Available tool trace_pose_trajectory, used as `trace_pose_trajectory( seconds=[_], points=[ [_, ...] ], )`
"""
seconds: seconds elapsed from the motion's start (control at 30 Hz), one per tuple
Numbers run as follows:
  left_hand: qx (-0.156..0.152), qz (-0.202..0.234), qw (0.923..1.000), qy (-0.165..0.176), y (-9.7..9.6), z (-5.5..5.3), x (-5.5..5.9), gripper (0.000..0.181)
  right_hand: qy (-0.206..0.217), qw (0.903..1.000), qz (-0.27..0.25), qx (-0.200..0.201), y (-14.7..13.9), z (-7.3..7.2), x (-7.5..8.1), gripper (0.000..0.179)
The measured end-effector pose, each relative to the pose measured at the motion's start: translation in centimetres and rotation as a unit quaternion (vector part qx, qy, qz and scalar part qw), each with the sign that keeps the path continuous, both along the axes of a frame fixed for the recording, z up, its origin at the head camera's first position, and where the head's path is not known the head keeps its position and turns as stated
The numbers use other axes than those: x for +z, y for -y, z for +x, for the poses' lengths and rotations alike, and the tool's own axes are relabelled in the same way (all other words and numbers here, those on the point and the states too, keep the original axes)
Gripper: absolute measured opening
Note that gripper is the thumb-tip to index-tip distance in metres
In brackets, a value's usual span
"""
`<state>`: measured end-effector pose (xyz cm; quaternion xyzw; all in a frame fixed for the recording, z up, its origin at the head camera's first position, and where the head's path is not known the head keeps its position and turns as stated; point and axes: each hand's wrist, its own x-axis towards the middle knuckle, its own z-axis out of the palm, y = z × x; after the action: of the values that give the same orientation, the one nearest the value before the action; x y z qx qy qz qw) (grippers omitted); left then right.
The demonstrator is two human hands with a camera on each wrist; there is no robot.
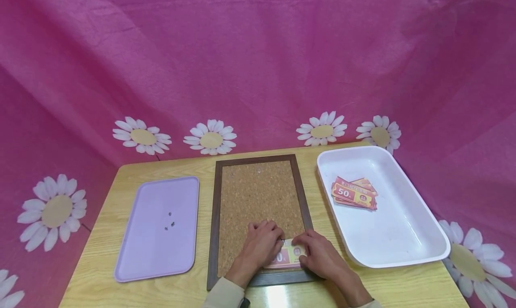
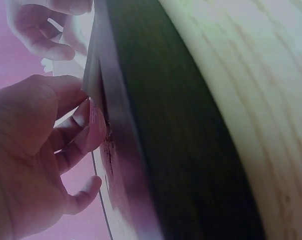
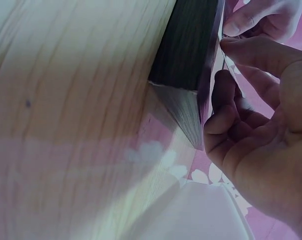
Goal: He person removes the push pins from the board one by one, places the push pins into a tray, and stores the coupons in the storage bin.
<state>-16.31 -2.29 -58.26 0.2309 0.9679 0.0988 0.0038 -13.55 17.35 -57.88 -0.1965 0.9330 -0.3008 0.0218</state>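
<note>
A red and yellow paper coupon (image 1: pixel 289 255) lies over the lower right part of a cork board (image 1: pixel 258 191) in a dark brown wooden frame. My left hand (image 1: pixel 264 243) has its fingers curled at the coupon's left end, and in the left wrist view that hand (image 2: pixel 35 135) pinches the paper's edge. At the other end my right hand (image 1: pixel 322 256) grips the coupon by its right side. Seen from the right wrist, the thumb and fingers of this hand (image 3: pixel 256 105) close on the coupon's edge beside the frame.
To the left, a lilac tray (image 1: pixel 155 249) bears several small dark pieces (image 1: pixel 172 224). A white tub (image 1: pixel 387 240) on the right holds a loose pile of similar coupons (image 1: pixel 354 193). All stand on a wooden table (image 1: pixel 101 263), with a pink flowered cloth (image 1: pixel 258 75) behind.
</note>
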Motion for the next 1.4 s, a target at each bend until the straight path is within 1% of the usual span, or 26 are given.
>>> trace_pose_trajectory(
  seconds=[0.17, 0.33, 0.5, 0.87, 1.13, 1.4],
  points=[
    [-0.001, -0.004, 1.0, 0.005, -0.07, -0.09, -0.03, 0.014, -0.003, 1.0, -0.001, 0.002, -0.08, 0.0, -0.03, 0.037],
    [0.002, 0.002, 0.9999, 0.014, -0.11, -0.1, -0.09, 0.014, 0.01, 0.9999, -0.005, 0.001, -0.12, 0.05, -0.01, 0.036],
    [0.004, 0.001, 0.9999, 0.01, -0.08, -0.08, -0.06, 0.014, 0.017, 0.9998, -0.01, -0.001, -0.19, 0.05, -0.02, 0.035],
    [0.001, -0.003, 1.0, -0.004, -0.16, -0.1, -0.18, 0.014, 0.013, 0.9998, -0.017, -0.002, -0.29, 0.05, -0.22, 0.035],
    [-0.001, -0.02, 0.9998, 0.003, -0.3, -0.07, -0.11, 0.014, 0.014, 0.9998, -0.01, 0.002, -0.31, 0.02, -0.17, 0.033],
    [-0.008, -0.023, 0.9997, 0.006, -0.25, -0.17, -0.3, 0.016, 0.001, 0.9999, -0.01, 0.006, -0.34, 0.05, -0.18, 0.033]
  ],
)
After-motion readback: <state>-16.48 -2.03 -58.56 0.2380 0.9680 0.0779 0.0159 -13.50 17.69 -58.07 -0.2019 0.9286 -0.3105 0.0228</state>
